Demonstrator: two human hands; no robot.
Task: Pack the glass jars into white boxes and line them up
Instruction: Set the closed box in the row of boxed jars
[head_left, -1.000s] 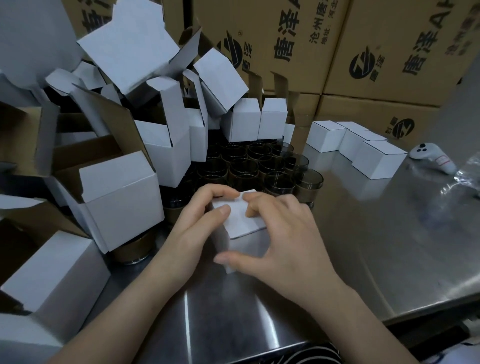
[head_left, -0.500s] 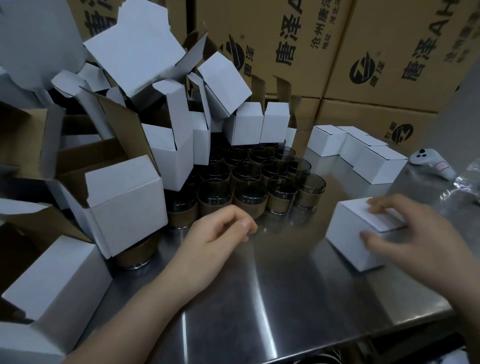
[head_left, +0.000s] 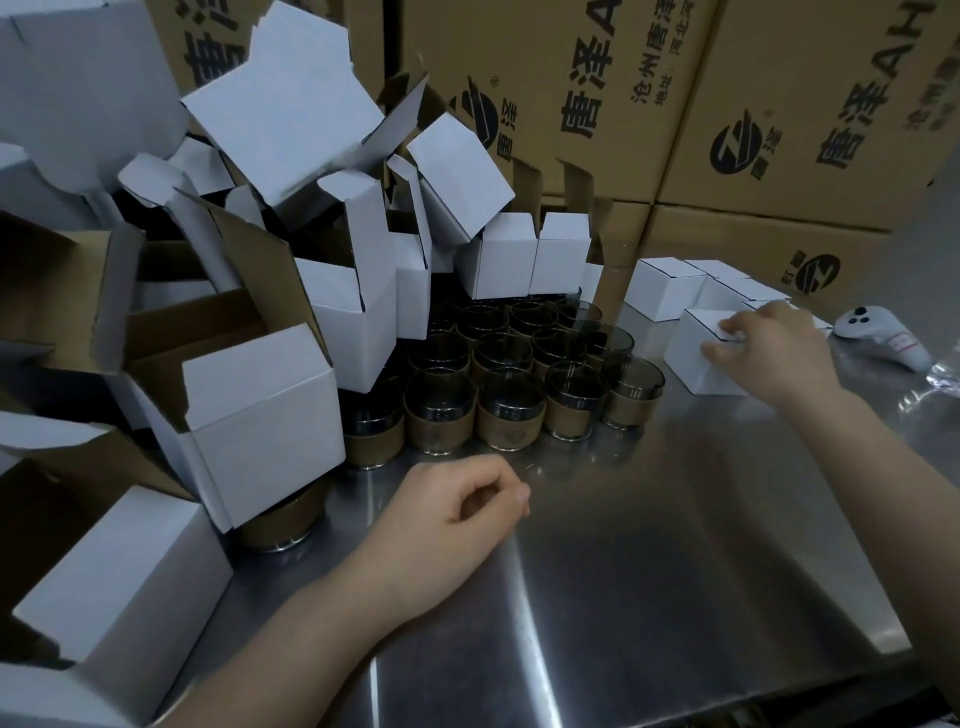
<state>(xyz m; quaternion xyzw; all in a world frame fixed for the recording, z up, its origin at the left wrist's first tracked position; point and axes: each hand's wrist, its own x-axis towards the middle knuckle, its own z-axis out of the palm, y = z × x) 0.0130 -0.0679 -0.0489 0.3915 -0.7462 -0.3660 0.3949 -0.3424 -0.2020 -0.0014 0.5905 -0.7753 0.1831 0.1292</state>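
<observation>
Right hand (head_left: 769, 348) grips a white box (head_left: 693, 366) toward the bench's (head_left: 675, 571) far right corner. Left hand (head_left: 457, 514) rests loosely curled, empty, mid-bench.

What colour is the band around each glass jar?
Tan-brown; the jar band shows best in head view.

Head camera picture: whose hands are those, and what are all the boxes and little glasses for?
There is no machine here. A person wears a camera on the head, so you look down at that person's own two hands. The right hand has its fingers on a closed white box and holds it beside a row of closed boxes on the shiny steel table. The left hand rests on the table, loosely curled, holding nothing. In the middle stand glass jars with brown bands, waiting to be packed. On the left lies a heap of open white boxes. Big brown cartons stand behind.
</observation>
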